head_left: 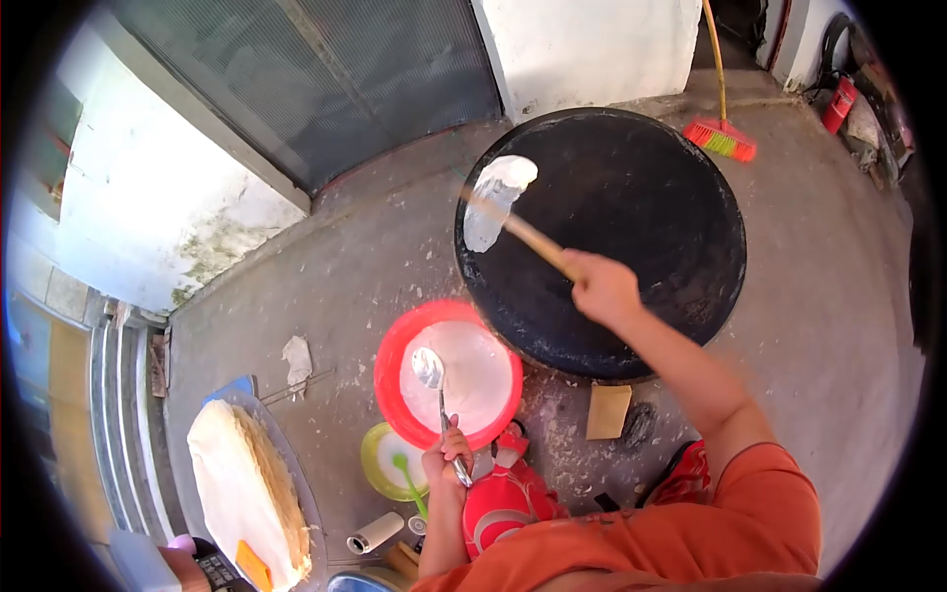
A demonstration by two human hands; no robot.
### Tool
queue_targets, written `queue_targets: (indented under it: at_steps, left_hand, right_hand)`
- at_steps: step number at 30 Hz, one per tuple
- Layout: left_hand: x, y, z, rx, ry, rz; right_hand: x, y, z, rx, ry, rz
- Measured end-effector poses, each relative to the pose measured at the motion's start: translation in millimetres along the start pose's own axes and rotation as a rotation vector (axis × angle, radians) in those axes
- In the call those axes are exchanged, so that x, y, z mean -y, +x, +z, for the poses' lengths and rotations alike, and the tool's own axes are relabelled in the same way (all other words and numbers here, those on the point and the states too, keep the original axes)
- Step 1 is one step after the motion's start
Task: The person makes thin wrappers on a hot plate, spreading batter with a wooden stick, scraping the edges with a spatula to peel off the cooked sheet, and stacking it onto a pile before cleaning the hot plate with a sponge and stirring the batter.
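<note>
Right hand [604,288] clenched round a wooden-handled tool [541,245]; its far end, blurred, lies over a streak of white batter [510,172] at the far left edge of the black round griddle [631,227]; the rest of the griddle's surface is dark.

Left hand [449,451] grasps a metal ladle [428,367], bowl end over the red basin [387,380]; the basin — just off the griddle's near left edge — contains white mixture [478,370]; whether ladle and mixture touch cannot be told.

Beside the basin's near left edge, a yellow-green bowl [371,459] contains white matter and a green spoon [401,463]; farther left, a tray [309,513] bears a stack of thin pale sheets [232,483] — an orange scraper [253,565] lies at the stack's near end.
</note>
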State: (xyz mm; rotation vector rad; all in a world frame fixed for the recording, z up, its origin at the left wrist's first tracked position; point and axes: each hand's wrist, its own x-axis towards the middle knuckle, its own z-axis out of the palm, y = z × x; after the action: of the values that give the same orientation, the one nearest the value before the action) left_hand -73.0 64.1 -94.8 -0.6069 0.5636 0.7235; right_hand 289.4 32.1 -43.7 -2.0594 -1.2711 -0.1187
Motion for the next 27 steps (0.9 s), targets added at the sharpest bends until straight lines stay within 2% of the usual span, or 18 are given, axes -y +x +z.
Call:
queue_targets:
  at_steps: [1, 3, 4, 7, 9, 10, 11, 13, 14, 15, 18, 19, 21, 22, 23, 25, 26, 27]
  left_hand:
    - [-1, 3, -1, -0.002, 0.003, 0.014]
    - [1, 4, -1, -0.018, 0.004, 0.021]
    - [6, 1, 3, -0.039, 0.028, 0.039]
    - [2, -2, 2, -0.046, 0.046, 0.039]
    - [-1, 2, 0, -0.024, 0.034, 0.009]
    - [-2, 4, 0, -0.027, 0.033, 0.017]
    - [-2, 6, 0, -0.037, 0.032, 0.028]
    - [1, 6, 1, -0.061, 0.052, 0.042]
    - [2, 6, 1, -0.053, 0.035, 0.014]
    - [1, 5, 2, -0.045, 0.023, -0.014]
    - [0, 6, 2, -0.03, 0.047, 0.004]
    - [1, 9, 3, -0.022, 0.047, -0.004]
    - [3, 8, 3, -0.062, 0.064, 0.049]
    - [5, 7, 5, -0.073, 0.076, 0.054]
    - [4, 6, 3, -0.08, 0.081, 0.057]
    - [0, 5, 1, -0.053, 0.061, 0.01]
    - [-1, 5, 1, -0.047, 0.065, 0.001]
    - [-3, 5, 0, -0.057, 0.061, 0.009]
  right_hand:
    - [18, 1, -7, 0.214, -0.128, 0.02]
    - [2, 22, 1, 0.238, -0.461, -0.028]
    - [-17, 38, 2, 0.198, -0.539, 0.017]
    - [-27, 49, -4, 0.178, -0.305, 0.225]
    - [-19, 21, 7, 0.037, -0.066, 0.223]
    - [-19, 7, 11, -0.006, -0.018, 0.05]
    - [-3, 7, -5, 0.192, -0.159, 0.114]
    - [-31, 32, -12, 0.144, -0.451, 0.197]
    - [-64, 43, -9, 0.115, -0.48, 0.186]
    - [-58, 53, -24, 0.195, -0.434, 0.306]
    - [-25, 38, -7, 0.082, -0.1, 0.407]
    - [-4, 32, -7, 0.132, -0.073, 0.311]
    - [4, 38, 8, 0.258, -0.258, 0.134]
    - [-8, 52, 8, 0.234, -0.481, 0.12]
    - [-30, 67, 4, 0.189, -0.526, 0.232]
    - [-52, 76, -20, 0.207, -0.469, 0.309]
    - [-56, 67, -14, 0.121, -0.419, 0.339]
    - [-44, 56, -15, 0.106, -0.248, 0.427]
